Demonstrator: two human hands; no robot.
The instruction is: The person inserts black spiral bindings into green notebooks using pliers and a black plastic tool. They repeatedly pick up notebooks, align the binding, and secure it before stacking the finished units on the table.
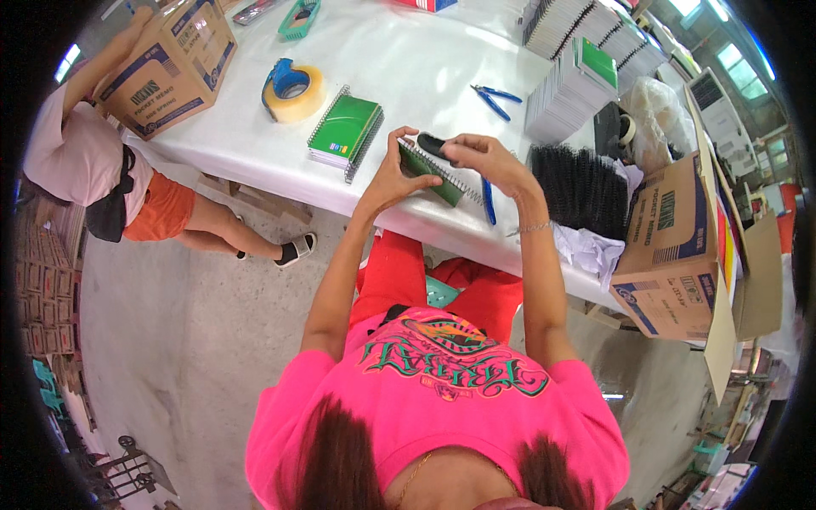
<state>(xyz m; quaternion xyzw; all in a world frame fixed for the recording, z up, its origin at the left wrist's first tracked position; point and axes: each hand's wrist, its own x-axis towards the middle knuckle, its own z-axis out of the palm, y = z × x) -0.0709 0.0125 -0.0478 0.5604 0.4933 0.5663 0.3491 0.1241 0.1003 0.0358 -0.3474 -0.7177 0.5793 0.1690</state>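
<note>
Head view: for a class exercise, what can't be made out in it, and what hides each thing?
All in the head view:
Held green notebook: underside faces away; the left hand covers part of it.
Black object: too small to identify, partly covered by the right hand.
Right-hand carton: contents mostly hidden by its walls and flaps.
Teal surface: mostly hidden by red trousers.

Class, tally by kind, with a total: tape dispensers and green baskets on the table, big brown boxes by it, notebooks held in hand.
Tape dispenser: 1
Green basket: 1
Big brown boxes: 2
Notebook in left hand: 1
Total: 5
</note>
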